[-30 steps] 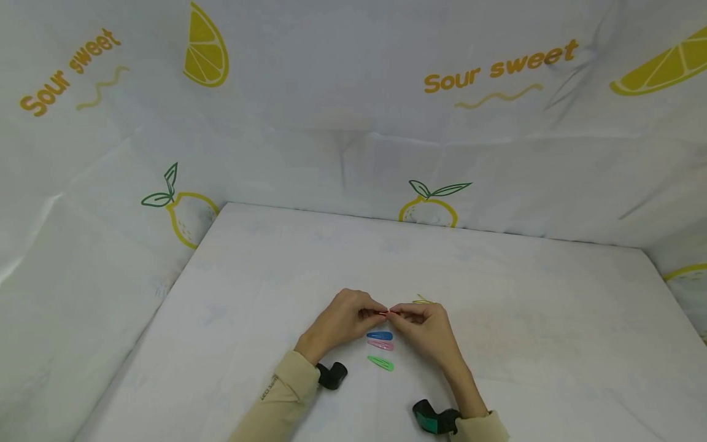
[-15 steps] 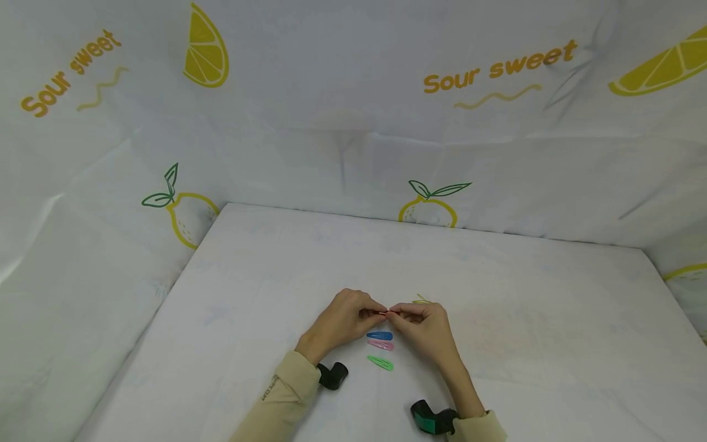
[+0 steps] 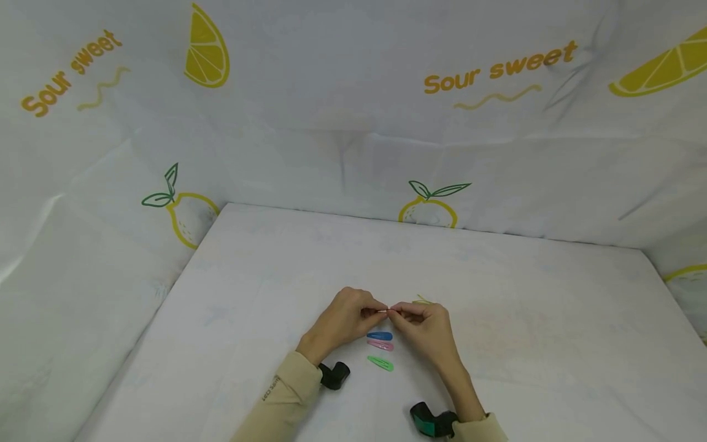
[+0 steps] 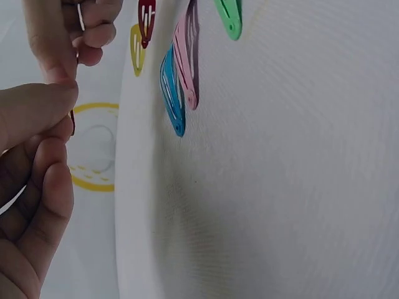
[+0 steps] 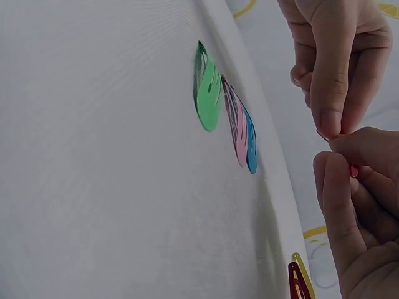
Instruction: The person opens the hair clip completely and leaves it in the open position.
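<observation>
Left hand [image 3: 343, 316] and right hand [image 3: 429, 331] meet, fingers narrow, pinching one red clip [image 5: 354, 170] above the counter [image 3: 530, 307]. Blue clip [image 3: 379, 336], pink clip [image 3: 382, 346], green clip [image 3: 381, 363] lie nearby. My read: flexing or snapping step; next move needs a firm pinch, even pressure.

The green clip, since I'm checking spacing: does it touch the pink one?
No, the green clip lies apart from the pink clip, with white tabletop showing between them.

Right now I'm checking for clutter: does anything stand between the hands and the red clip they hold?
Nothing visible does: the left hand and right hand directly pinch the red clip. The blue clip lies on the table below.
</observation>
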The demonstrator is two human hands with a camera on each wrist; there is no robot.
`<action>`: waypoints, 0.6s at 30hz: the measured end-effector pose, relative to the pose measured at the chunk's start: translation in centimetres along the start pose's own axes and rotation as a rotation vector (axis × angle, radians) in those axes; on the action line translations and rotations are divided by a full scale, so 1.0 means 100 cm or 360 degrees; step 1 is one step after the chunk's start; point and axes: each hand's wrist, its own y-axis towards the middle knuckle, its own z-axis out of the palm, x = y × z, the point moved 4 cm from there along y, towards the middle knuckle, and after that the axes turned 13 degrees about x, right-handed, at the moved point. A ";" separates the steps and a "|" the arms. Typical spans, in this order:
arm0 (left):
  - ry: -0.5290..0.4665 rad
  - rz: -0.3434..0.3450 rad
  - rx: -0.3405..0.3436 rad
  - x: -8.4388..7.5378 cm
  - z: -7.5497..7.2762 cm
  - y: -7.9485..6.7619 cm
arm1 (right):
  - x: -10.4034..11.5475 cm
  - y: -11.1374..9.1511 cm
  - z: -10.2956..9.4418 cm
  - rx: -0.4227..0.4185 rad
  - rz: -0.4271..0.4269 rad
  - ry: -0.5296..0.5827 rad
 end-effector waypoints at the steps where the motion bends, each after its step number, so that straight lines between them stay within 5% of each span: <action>1: -0.0006 -0.0002 0.0000 0.000 0.000 0.000 | 0.001 0.000 0.000 -0.0001 -0.0013 0.0004; 18: -0.0109 -0.0017 -0.0062 0.006 0.004 0.001 | 0.001 -0.003 -0.003 -0.0042 0.0047 0.0095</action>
